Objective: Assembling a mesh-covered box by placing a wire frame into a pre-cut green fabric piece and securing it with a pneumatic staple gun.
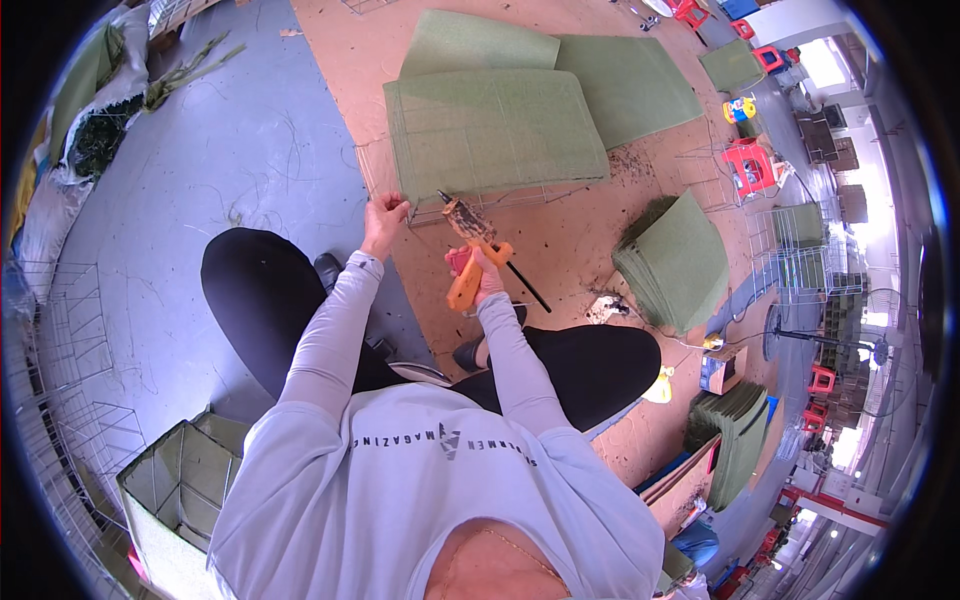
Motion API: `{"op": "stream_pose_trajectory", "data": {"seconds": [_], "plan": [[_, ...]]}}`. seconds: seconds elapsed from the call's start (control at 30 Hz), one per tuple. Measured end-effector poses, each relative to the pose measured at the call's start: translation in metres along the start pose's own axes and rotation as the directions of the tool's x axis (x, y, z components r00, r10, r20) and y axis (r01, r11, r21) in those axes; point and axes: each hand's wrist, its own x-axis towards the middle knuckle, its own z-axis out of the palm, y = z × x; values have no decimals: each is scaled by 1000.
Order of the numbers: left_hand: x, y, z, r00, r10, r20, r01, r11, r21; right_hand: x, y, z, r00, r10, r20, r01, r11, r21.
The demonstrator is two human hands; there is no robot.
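Observation:
In my right hand [488, 277] is an orange glue gun [466, 287] with a crusted brown front; a black glue stick [530, 288] pokes out behind it. Its dark nozzle points up and left, close to the near edge of a green felt-like sheet [495, 125]. That sheet lies over a thin wire frame [520, 198], whose wires show along the near edge. My left hand [383, 226] has its thumb and forefinger pinched at the sheet's near left corner. Whether they grip the sheet or the wire is too small to tell.
More green sheets [640, 90] lie beyond on the brown board [570, 240]. A stack of green sheets [680, 265] sits to the right. A green-lined wire basket [180, 480] stands at lower left. Red stools [748, 168] and a fan [790, 335] are at the right.

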Motion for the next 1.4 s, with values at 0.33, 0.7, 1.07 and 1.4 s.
{"op": "stream_pose_trajectory", "data": {"seconds": [0.33,0.7,1.07,1.4], "plan": [[-1,0,-5,995,-46,92,42,998,45,9,12,-6,998,6,-57,-4,999,36],[-1,3,-2,992,-93,85,97,995,-39,21,-4,-27,923,-197,-331,240,966,94],[1,1,-2,988,-91,127,94,995,-18,29,-52,-52,795,-408,-448,487,870,73],[3,1,1,992,-95,85,104,989,-107,22,4,-19,933,-164,-321,173,985,-1]]}}
